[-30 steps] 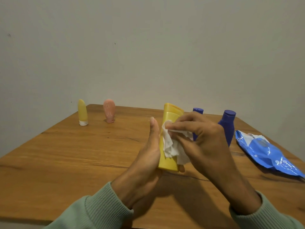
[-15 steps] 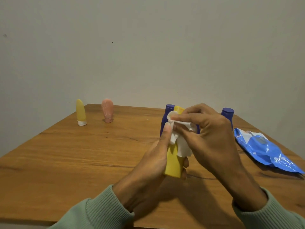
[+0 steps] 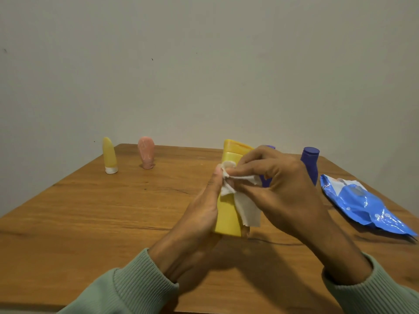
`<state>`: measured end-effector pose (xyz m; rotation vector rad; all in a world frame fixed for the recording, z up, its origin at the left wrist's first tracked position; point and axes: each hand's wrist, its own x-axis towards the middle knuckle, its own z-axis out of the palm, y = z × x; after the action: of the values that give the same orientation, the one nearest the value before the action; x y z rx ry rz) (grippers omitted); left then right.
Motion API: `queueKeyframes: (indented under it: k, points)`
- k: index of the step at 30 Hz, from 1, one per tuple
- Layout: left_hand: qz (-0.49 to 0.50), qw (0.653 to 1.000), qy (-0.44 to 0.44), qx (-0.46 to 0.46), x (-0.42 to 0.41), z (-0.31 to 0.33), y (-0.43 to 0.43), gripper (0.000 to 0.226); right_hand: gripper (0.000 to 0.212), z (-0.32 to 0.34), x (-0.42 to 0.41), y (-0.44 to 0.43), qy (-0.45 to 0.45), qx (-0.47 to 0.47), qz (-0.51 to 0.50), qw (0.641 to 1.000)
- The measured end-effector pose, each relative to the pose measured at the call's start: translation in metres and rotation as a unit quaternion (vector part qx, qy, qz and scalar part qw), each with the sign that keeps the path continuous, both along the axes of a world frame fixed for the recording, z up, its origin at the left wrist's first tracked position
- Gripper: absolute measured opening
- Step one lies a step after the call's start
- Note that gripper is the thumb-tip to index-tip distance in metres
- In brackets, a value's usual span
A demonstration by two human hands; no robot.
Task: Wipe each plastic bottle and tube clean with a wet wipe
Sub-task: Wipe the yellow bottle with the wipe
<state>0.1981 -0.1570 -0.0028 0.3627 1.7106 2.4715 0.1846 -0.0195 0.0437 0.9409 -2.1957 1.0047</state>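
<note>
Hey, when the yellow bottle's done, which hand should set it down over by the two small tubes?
Probably the left hand: it grips the yellow bottle, and the yellow tube and pink tube stand far left. The right hand is pinching the wipe.

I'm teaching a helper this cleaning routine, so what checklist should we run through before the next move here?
1. Left hand grips the yellow bottle upright: ok.
2. Right hand pinches the wet wipe against the bottle's upper part: ok.
3. Whole bottle wiped: cannot tell, its far side is hidden.
4. Blue bottle stands upright on the table, ready next: ok.
5. Yellow tube and pink tube stand on their caps, far left: ok.
6. Wipe pack holds spare wipes: cannot tell.
</note>
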Motion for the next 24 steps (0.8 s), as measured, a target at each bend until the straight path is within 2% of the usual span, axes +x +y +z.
queueKeyframes:
  k: [6, 14, 19, 24]
  points:
    - [-0.045, 0.996, -0.014, 0.07, 0.001, 0.002, 0.003, 0.06, 0.018, 0.005, -0.003, 0.008, 0.036, -0.044, -0.04, 0.998]
    - [-0.027, 0.992, -0.067, 0.105, -0.006, 0.0, -0.004, 0.063, 0.021, 0.009, 0.009, 0.003, -0.012, 0.148, 0.033, 0.988]
    - [-0.001, 0.982, -0.112, 0.149, -0.009, 0.001, -0.007, 0.06, 0.023, 0.009, 0.009, 0.001, -0.003, 0.128, 0.002, 0.992]
    - [-0.022, 0.968, -0.131, 0.213, -0.008, 0.006, -0.013, 0.062, 0.02, 0.011, 0.016, 0.001, -0.071, 0.161, 0.065, 0.982]
